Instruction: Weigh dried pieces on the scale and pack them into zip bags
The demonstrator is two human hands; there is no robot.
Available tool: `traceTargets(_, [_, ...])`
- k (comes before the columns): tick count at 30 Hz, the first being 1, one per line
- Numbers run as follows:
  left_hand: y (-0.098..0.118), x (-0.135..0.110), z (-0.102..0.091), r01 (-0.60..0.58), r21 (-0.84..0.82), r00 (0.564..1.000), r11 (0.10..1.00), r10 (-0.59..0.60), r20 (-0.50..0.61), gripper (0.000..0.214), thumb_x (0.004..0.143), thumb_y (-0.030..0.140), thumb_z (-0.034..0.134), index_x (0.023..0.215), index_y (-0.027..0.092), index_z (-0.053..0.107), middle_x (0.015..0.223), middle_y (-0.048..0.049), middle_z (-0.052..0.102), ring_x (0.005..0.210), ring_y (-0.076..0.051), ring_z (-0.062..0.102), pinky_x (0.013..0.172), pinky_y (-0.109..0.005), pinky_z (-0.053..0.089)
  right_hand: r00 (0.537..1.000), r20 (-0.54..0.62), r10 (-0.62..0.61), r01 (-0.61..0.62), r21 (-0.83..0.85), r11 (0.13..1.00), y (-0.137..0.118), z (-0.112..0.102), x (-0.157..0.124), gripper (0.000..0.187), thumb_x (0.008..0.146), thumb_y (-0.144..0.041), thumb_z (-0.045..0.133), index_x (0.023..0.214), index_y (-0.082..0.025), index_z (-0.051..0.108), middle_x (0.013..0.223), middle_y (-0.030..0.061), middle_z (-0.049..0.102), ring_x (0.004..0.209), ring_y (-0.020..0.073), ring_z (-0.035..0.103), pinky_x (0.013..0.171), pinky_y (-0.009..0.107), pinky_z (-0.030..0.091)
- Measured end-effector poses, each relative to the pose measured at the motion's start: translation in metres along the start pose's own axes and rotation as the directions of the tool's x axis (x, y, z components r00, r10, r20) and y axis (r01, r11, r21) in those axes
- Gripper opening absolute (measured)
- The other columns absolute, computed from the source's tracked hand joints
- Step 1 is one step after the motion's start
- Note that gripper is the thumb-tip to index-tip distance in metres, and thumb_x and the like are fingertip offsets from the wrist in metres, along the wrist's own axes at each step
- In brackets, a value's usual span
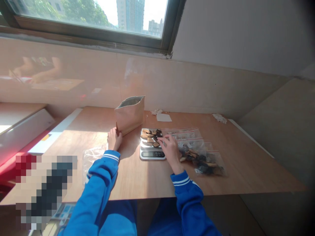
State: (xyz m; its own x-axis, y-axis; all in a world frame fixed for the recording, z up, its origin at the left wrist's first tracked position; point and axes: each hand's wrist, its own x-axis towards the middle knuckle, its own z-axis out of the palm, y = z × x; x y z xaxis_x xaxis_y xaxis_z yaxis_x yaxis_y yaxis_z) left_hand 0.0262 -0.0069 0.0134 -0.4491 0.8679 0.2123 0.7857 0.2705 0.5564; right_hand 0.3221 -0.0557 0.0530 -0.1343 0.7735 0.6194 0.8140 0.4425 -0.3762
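Note:
A white digital scale (141, 152) stands on the table, its plate covered by several brown and dark dried slices (149, 134). My right hand (169, 147) reaches over the scale's right side, thumb and fingers pinched at a dark piece at the edge of the slices. To the left of the scale, my left hand (114, 140) is closed, with a thin brown slice (117, 127) sticking up from its fingers. Just behind that hand, a tan stand-up pouch (130, 115) stands upright with its top gaping. The scale's reading is too small to make out.
Clear zip bags (209, 164) with dark and brown dried pieces lie right of the scale. A clear plastic bag (90, 155) lies by my left forearm. Behind the scale are a white card (163, 117) and crumpled tissue (156, 112); another tissue (220, 118) lies at the back right.

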Motion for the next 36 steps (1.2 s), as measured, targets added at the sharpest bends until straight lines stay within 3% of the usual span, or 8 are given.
traceTargets(5, [0.0, 0.0, 0.0, 0.002, -0.003, 1.0, 1.0, -0.002, -0.008, 0.026, 0.086, 0.024, 0.045, 0.107, 0.019, 0.059, 0.109, -0.0141, 0.062, 0.107, -0.031, 0.056, 0.088, -0.042, 0.045, 0.968, -0.149, 0.201, -0.172, 0.188, 0.967, 0.017, -0.017, -0.033, 0.026, 0.093, -0.039, 0.055, 0.095, -0.021, 0.074, 0.086, 0.007, 0.061, 0.079, 0.0198, 0.059, 0.072, 0.034, 0.05])
traceTargets(10, [0.002, -0.002, -0.002, 0.006, -0.009, 1.0, 1.0, -0.006, 0.001, 0.026, 0.086, 0.024, 0.044, 0.107, 0.02, 0.059, 0.107, -0.0139, 0.063, 0.106, -0.031, 0.057, 0.087, -0.042, 0.045, 0.942, -0.107, 0.318, -0.281, 0.265, 0.922, 0.029, -0.014, -0.082, 0.029, 0.09, -0.042, 0.059, 0.089, -0.018, 0.075, 0.081, 0.0054, 0.06, 0.058, 0.0135, 0.051, 0.056, 0.029, 0.047])
traceTargets(14, [0.003, -0.001, -0.004, 0.021, -0.009, 1.0, 1.0, -0.02, 0.017, 0.026, 0.085, 0.024, 0.045, 0.106, 0.02, 0.059, 0.106, -0.0139, 0.063, 0.106, -0.03, 0.057, 0.087, -0.042, 0.045, 0.943, -0.065, 0.326, -0.295, 0.289, 0.911, 0.021, -0.011, -0.087, 0.026, 0.089, -0.04, 0.06, 0.089, -0.019, 0.074, 0.08, 0.0039, 0.058, 0.054, 0.0116, 0.046, 0.053, 0.027, 0.045])
traceTargets(18, [0.003, -0.001, -0.004, 0.018, -0.02, 1.0, 1.0, -0.017, 0.024, 0.025, 0.084, 0.024, 0.046, 0.105, 0.02, 0.059, 0.106, -0.0137, 0.063, 0.106, -0.03, 0.057, 0.087, -0.042, 0.045, 0.967, -0.065, 0.247, -0.213, 0.325, 0.921, -0.006, -0.02, -0.045, 0.024, 0.091, -0.038, 0.058, 0.091, -0.019, 0.074, 0.08, 0.0035, 0.058, 0.059, 0.0127, 0.048, 0.06, 0.028, 0.047])
traceTargets(22, [0.002, -0.001, -0.003, 0.012, -0.032, 1.0, 0.999, -0.012, 0.01, 0.027, 0.085, 0.024, 0.045, 0.108, 0.019, 0.059, 0.11, -0.0141, 0.063, 0.109, -0.03, 0.057, 0.089, -0.042, 0.044, 0.991, -0.099, 0.09, -0.046, 0.382, 0.923, -0.052, -0.029, 0.037, 0.02, 0.092, -0.035, 0.058, 0.092, -0.021, 0.073, 0.085, 0.0043, 0.058, 0.071, 0.015, 0.054, 0.068, 0.028, 0.049])
traceTargets(28, [0.0, -0.004, -0.002, -0.039, -0.078, 0.999, 0.996, 0.039, -0.011, 0.028, 0.086, 0.024, 0.046, 0.111, 0.018, 0.058, 0.11, -0.0123, 0.065, 0.105, -0.028, 0.059, 0.089, -0.041, 0.045, 0.97, -0.162, -0.18, 0.233, 0.423, 0.876, -0.106, 0.003, 0.145, 0.012, 0.091, -0.029, 0.061, 0.09, -0.024, 0.072, 0.095, 0.0041, 0.059, 0.096, 0.0177, 0.057, 0.088, 0.031, 0.048])
traceTargets(32, [0.0, -0.004, -0.003, -0.044, -0.087, 0.999, 0.995, 0.043, -0.01, 0.026, 0.086, 0.024, 0.045, 0.108, 0.019, 0.058, 0.106, -0.0116, 0.065, 0.103, -0.027, 0.059, 0.088, -0.039, 0.046, 0.964, -0.095, -0.248, 0.263, 0.475, 0.84, -0.112, 0.025, 0.16, 0.012, 0.091, -0.023, 0.06, 0.088, -0.024, 0.071, 0.092, 0.003, 0.06, 0.094, 0.017, 0.057, 0.09, 0.03, 0.047])
traceTargets(36, [0.003, -0.005, -0.005, -0.032, -0.088, 0.999, 0.996, 0.032, -0.002, 0.027, 0.086, 0.023, 0.045, 0.109, 0.019, 0.058, 0.107, -0.0118, 0.065, 0.103, -0.028, 0.06, 0.087, -0.039, 0.046, 0.969, -0.083, -0.234, 0.24, 0.553, 0.798, -0.108, 0.026, 0.154, 0.014, 0.093, -0.024, 0.057, 0.089, -0.024, 0.071, 0.093, 0.0025, 0.06, 0.091, 0.0152, 0.059, 0.085, 0.027, 0.048])
